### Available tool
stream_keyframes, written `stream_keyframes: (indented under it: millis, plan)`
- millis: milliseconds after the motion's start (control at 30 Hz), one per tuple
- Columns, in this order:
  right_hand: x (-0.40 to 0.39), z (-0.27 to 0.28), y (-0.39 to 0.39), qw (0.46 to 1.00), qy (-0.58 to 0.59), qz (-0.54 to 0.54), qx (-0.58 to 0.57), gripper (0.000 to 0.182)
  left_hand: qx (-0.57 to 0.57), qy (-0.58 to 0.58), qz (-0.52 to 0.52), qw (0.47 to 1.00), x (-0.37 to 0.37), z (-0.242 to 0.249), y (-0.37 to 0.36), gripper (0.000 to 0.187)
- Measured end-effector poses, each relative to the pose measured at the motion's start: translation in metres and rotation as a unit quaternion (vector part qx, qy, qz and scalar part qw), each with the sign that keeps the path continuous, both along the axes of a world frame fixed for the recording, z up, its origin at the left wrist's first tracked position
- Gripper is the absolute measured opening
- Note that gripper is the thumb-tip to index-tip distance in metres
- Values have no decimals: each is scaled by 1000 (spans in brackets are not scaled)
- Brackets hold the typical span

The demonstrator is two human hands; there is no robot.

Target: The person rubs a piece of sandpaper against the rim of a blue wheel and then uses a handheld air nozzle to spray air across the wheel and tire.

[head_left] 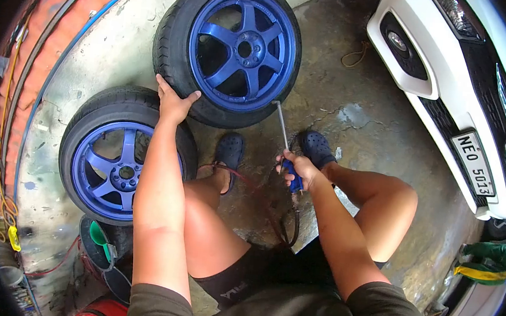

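Observation:
A wheel with a blue six-spoke rim and black tire stands in front of me. My left hand lies against its tire at the lower left, thumb and fingers spread. My right hand is wrapped round the blue handle of an air blow gun with a long metal nozzle. The bent nozzle tip is at the rim's lower right edge; whether it touches cannot be made out. From the handle's bottom a dark hose curves down. A second blue-rimmed wheel is at the left, partly hidden behind my left forearm.
At the right is a white car's front bumper with a licence plate. Dark buckets, one with a green item inside, stand at the lower left, near something red. A blue hose runs along the left wall. The concrete floor looks wet.

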State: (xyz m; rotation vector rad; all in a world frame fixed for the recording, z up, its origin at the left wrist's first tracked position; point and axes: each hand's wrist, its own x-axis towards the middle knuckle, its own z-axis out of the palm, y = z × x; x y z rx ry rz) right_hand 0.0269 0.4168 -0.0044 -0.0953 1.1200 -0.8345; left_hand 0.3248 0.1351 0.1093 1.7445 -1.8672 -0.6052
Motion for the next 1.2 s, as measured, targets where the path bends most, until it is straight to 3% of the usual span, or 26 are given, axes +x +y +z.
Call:
stream_keyframes:
  millis: [467, 700, 833, 967, 1067, 1200]
  plan:
    - [82, 61, 25, 997, 73, 37, 3, 34, -8, 26, 23, 999, 5, -9, -7, 126]
    - [123, 96, 17, 973, 185, 94, -102, 35, -15, 42, 28, 999, 8, -12, -9, 118]
    - [137, 119, -8, 851, 424, 180, -251, 41, -29, 48, 23, 998, 11, -17, -10, 109]
    - [143, 110, -23, 802, 498, 125, -306, 44, 18, 89, 26, 995, 20, -12, -18, 100]
    - [136, 115, -20, 843, 454, 105, -267, 47, -17, 54, 0, 998, 23, -11, -9, 101]
    - [120, 82, 3, 861, 427, 87, -264, 61, -26, 35, -6, 999, 19, -10, -6, 114]
